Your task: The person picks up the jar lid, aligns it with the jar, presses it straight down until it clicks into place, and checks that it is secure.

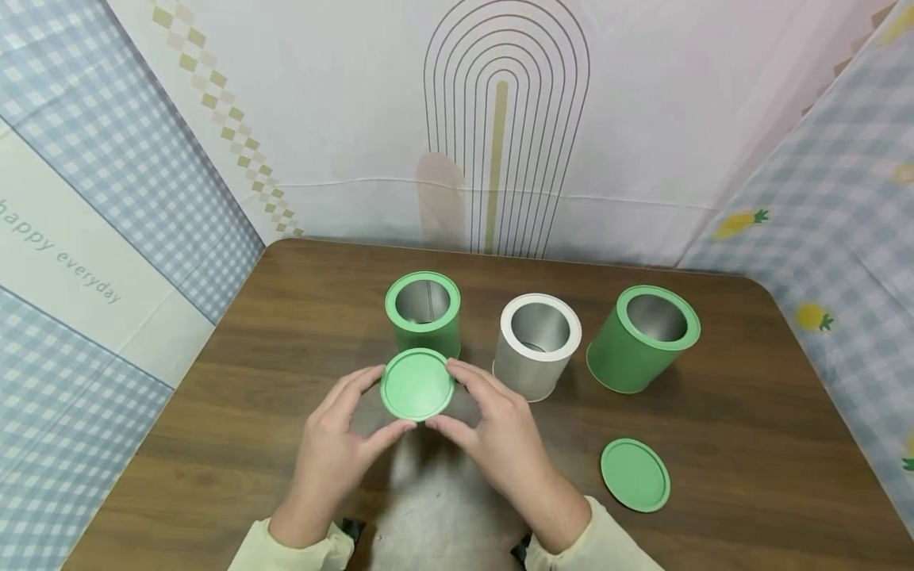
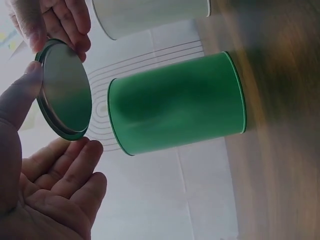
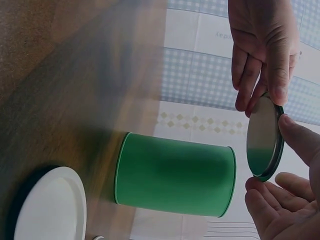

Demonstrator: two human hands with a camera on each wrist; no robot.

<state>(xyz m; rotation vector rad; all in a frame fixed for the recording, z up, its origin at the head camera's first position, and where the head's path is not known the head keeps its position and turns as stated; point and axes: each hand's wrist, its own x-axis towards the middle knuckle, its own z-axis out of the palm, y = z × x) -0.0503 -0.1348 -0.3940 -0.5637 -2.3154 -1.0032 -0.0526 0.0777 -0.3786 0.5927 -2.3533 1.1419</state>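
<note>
Both hands hold a round green lid (image 1: 417, 385) between them, its green top facing up toward the head camera. My left hand (image 1: 332, 452) pinches the lid's left edge between thumb and fingers, and my right hand (image 1: 503, 436) pinches the right edge. A shiny metallic underside of the lid (image 2: 70, 90) shows in the left wrist view. Just beyond the lid stands an open green can (image 1: 439, 339), upright; lid and can are apart in the wrist views, where the can's green wall (image 3: 175, 175) shows.
Right of that can stand an open white can (image 1: 527, 373) and another open green can (image 1: 624, 357). A second green lid (image 1: 635, 476) lies flat on the wooden table (image 1: 236, 428), near its right side. In the right wrist view a white lid (image 3: 52, 205) lies on the table.
</note>
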